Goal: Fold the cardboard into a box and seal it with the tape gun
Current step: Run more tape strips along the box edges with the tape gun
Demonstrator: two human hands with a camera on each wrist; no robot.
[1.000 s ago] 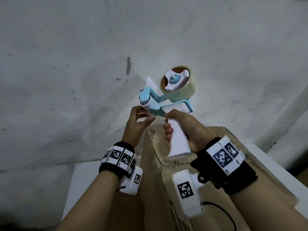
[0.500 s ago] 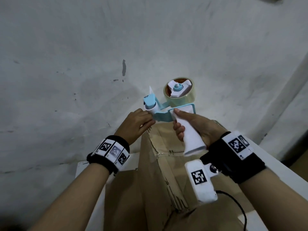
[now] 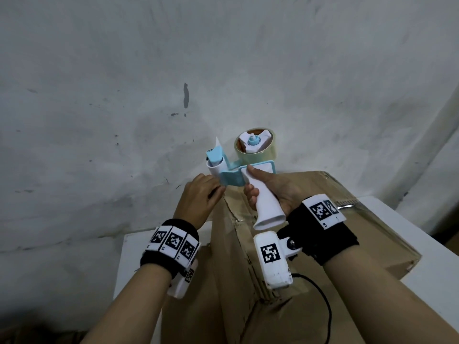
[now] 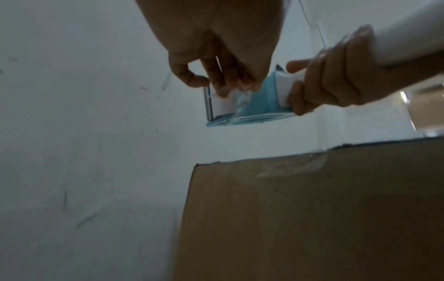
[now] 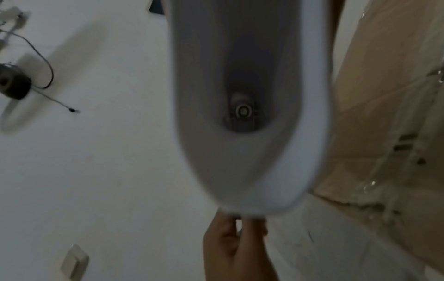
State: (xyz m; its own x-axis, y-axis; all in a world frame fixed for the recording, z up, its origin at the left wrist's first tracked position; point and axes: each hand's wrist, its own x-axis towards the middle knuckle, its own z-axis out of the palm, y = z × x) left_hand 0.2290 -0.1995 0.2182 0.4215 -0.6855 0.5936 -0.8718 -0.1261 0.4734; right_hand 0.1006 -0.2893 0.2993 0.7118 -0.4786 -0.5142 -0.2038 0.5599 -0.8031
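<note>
A blue and white tape gun [image 3: 238,170] with a clear tape roll [image 3: 255,147] is held in the air above the brown cardboard box [image 3: 285,244]. My right hand [image 3: 270,189] grips its white handle [image 3: 263,202], whose hollow end [image 5: 242,106] fills the right wrist view. My left hand [image 3: 198,194] reaches under the gun's front; its fingertips [image 4: 228,83] pinch the loose clear tape end at the white roller [image 4: 221,104], beside the toothed blade [image 4: 205,102]. The box stands on a white table [image 3: 139,247], with clear tape [image 4: 293,165] along its top edge.
A scuffed grey wall [image 3: 173,83] rises just behind the table. The table's right part [image 3: 409,234] shows beyond the box. A black cable [image 3: 320,299] runs from the right wrist camera over the box. In the right wrist view a black device with a wire [image 5: 14,83] shows at left.
The tape gun has come down and slightly right, closer to the box top. My left hand went from an open pinch beside the roller to fingers tucked under the gun's front.
</note>
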